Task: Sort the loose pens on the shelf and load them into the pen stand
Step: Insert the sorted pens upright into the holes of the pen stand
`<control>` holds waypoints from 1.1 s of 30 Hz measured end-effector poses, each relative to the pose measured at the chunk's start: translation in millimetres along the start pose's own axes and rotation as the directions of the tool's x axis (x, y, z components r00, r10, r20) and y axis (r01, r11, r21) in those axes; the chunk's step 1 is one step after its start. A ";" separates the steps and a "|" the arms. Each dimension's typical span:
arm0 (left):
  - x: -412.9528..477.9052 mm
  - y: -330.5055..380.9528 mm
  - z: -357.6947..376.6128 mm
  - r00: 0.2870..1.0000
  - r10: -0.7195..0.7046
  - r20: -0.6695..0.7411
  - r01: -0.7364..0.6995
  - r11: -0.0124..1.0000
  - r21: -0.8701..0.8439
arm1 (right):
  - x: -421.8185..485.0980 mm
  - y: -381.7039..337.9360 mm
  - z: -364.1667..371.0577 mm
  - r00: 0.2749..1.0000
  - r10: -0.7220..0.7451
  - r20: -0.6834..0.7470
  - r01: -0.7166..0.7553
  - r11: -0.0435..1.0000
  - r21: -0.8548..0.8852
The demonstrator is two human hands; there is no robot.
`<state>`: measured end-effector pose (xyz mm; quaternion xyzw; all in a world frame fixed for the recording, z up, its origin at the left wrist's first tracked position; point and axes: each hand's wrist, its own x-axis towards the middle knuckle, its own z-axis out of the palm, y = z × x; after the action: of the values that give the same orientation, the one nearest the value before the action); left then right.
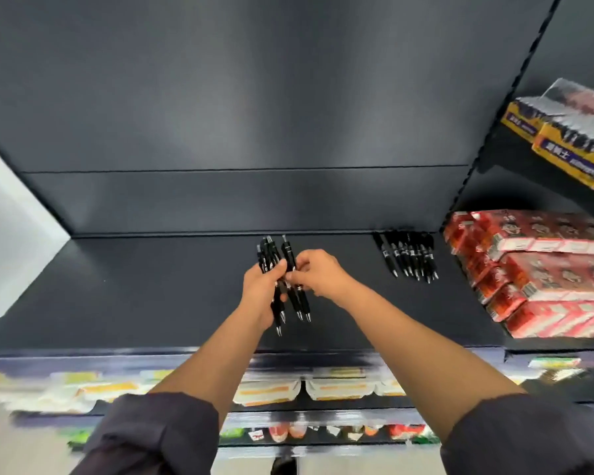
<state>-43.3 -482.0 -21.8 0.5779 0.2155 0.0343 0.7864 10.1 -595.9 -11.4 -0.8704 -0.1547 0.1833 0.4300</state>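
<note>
Left hand (259, 291) grips bundled black pens (267, 255); right hand (319, 274) pinches one mid-barrel. They are probably light, stiff and slippery.

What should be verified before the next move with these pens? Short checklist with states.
1. Left hand grips bundle of black click pens: ok.
2. Right hand pinches single black pen at the bundle's edge: ok.
3. Tips of held pens all point toward the person: ok.
4. Location of pen stand: cannot tell, none in view.
5. All loose pens collected: not ok, row of black pens lies on dark shelf board near stacked red cartons.
</note>
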 end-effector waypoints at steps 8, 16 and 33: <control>-43.8 49.4 -132.6 0.946 0.259 -0.192 -0.230 0.960 0.160 | -0.8 -101.7 89.2 0.961 -0.209 0.182 0.169 0.962 0.216; -89.0 88.1 -303.3 0.873 0.421 -0.248 -0.348 0.892 0.288 | 11.5 -235.6 244.1 0.888 -0.314 0.336 0.185 0.913 0.364; -74.5 142.4 -568.5 0.816 0.428 -0.388 -0.234 0.859 0.455 | 75.0 -402.5 439.2 0.891 -0.371 0.262 0.242 0.875 0.418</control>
<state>-298.2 50.8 -3.9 0.7237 0.2983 0.2713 0.5600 -167.0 -25.7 51.5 -0.6918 -0.3254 0.2827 0.5794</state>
